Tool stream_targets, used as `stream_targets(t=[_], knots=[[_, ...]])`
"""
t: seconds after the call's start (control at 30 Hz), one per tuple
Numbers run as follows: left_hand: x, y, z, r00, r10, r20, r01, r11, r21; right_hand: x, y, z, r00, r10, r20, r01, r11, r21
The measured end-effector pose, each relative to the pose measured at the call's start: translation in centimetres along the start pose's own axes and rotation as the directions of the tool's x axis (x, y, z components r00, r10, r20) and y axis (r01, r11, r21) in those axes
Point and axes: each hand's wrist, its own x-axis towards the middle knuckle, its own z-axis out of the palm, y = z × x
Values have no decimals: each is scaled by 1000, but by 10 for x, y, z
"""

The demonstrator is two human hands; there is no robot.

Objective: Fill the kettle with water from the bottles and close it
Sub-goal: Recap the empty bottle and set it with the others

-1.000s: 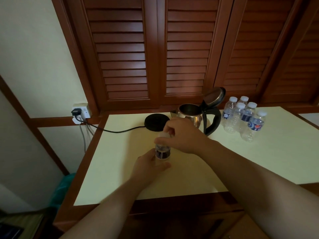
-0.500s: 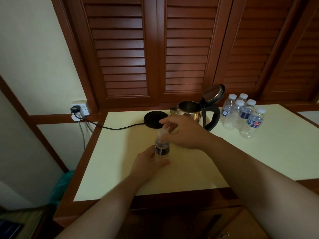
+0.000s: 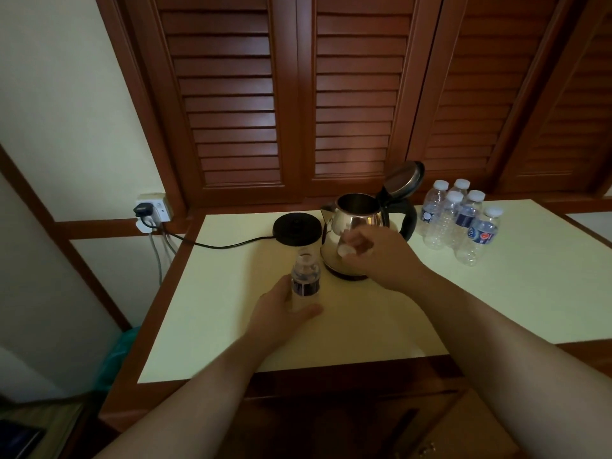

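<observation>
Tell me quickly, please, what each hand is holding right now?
Left hand: closed around the uncapped bottle.
Right hand: closed on the white cap.

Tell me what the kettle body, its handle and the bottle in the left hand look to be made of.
Kettle body: polished metal, likely steel; it mirrors the room.
Handle: black, probably plastic.
Bottle: clear thin plastic, see-through, with a dark label.

Dim rm: brown louvred shutters (image 3: 357, 94) running across 12 o'clock, cream wall (image 3: 66, 111) sitting at 10, pale-topped wood table (image 3: 496, 293) filling ctr, wall socket (image 3: 155, 208) showing at 9.
</observation>
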Motion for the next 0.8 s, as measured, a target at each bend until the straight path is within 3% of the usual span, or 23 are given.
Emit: stream_targets(t=[0.13, 0.23, 0.4, 0.57, 0.7, 0.8], knots=[[-3, 6, -1, 996, 47, -69, -56, 989, -136, -22, 45, 7, 995, 98, 33, -95, 992, -85], [-3, 17, -3, 995, 55, -80, -66, 988, -136, -32, 64, 16, 988, 149, 48, -143, 983, -113], [4, 27, -6, 989, 79, -122, -89, 993, -82, -36, 85, 31, 973, 185, 137, -105, 887, -451], [23, 52, -20, 968, 143, -209, -162, 984, -77, -42, 104, 17, 965, 256, 54, -189, 827, -529], [50, 81, -46, 956, 218, -195, -247, 959, -137, -47, 123, 12, 939, 295, 178, -142, 803, -579], [74, 102, -66, 936, 302, -183, -312, 950, -29, -48, 127, 12, 941, 282, 190, -122, 801, -586]])
